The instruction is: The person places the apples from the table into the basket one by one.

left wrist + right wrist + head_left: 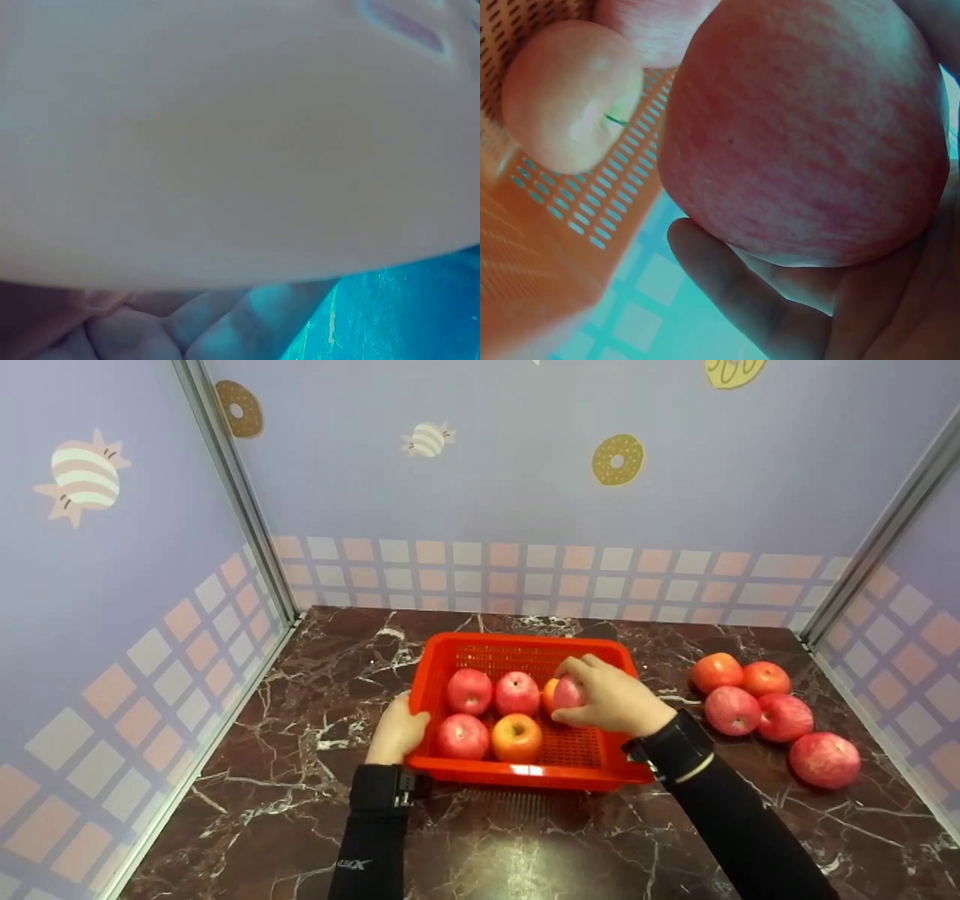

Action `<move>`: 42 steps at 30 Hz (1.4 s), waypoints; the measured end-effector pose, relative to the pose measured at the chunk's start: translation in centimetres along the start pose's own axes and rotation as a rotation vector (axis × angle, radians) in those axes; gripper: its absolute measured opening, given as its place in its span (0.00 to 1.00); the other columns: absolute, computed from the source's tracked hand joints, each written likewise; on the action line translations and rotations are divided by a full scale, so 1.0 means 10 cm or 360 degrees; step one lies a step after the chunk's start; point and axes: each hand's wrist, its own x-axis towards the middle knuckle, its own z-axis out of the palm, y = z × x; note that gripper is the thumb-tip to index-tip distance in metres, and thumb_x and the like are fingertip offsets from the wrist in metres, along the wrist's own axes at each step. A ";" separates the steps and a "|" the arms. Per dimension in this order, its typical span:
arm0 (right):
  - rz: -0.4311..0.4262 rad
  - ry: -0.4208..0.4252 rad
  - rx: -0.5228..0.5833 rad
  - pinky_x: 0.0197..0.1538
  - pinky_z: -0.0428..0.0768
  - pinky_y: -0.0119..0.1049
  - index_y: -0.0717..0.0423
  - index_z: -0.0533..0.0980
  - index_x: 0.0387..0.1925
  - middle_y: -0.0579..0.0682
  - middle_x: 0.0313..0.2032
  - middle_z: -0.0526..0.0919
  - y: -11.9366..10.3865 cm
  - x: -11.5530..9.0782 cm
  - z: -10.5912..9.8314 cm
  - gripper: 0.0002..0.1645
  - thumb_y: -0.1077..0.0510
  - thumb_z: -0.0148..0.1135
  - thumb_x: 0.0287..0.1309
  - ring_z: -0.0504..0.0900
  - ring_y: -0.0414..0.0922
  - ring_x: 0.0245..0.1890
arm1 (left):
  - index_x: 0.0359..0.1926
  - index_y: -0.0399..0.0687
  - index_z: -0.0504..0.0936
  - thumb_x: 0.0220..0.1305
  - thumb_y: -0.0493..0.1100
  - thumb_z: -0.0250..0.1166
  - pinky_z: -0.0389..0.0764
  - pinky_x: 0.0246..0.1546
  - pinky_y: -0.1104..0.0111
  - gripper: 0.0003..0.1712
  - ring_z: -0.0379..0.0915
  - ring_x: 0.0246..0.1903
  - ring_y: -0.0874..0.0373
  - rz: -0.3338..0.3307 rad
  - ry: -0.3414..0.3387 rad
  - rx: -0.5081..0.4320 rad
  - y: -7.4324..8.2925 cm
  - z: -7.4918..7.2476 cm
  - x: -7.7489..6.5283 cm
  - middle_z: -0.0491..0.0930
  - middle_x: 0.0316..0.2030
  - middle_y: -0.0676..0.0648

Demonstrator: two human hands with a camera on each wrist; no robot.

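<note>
A red plastic basket (525, 775) with slotted walls stands on the table. Its left side is gripped by my left hand (397, 729), thumb at the rim; the pale basket wall (240, 150) fills most of the left wrist view. My right hand (619, 697) holds a red apple (568, 694) over the basket's right half, and that streaked apple (802, 135) looms large in the right wrist view. Several apples lie inside, including a yellow-red apple (516, 737) at the front and a pink-red apple (470, 691) at the back left. An orange-toned apple (550, 695) is partly hidden behind the held one.
Right of the basket, several more apples lie on the dark marbled table (300, 825): a cluster with a red apple (733, 710), and one large apple (825, 760) nearer the front. Patterned panels (510, 510) enclose the table at the back and both sides.
</note>
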 end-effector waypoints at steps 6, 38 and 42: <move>-0.0018 -0.0097 -0.0017 0.46 0.84 0.48 0.51 0.78 0.54 0.54 0.47 0.80 0.04 0.06 0.12 0.34 0.41 0.77 0.48 0.82 0.50 0.42 | 0.61 0.28 0.75 0.61 0.32 0.54 0.77 0.60 0.47 0.27 0.79 0.53 0.37 0.0013 0.0005 -0.0001 -0.01 0.00 0.01 0.82 0.53 0.29; -0.0124 -0.0628 -0.0055 0.49 0.83 0.46 0.48 0.77 0.48 0.47 0.38 0.84 0.02 0.18 0.41 0.34 0.45 0.84 0.39 0.81 0.45 0.37 | 0.62 0.29 0.75 0.62 0.33 0.53 0.77 0.61 0.48 0.27 0.78 0.54 0.38 0.0004 -0.0010 0.0014 -0.01 -0.01 0.02 0.82 0.54 0.30; -0.0149 -0.0665 -0.0123 0.48 0.83 0.47 0.49 0.77 0.47 0.48 0.39 0.85 0.01 0.17 0.43 0.33 0.47 0.83 0.39 0.82 0.47 0.38 | 0.63 0.29 0.75 0.62 0.34 0.53 0.77 0.60 0.48 0.27 0.78 0.54 0.38 -0.0019 -0.0013 0.0022 -0.01 -0.01 0.01 0.82 0.54 0.30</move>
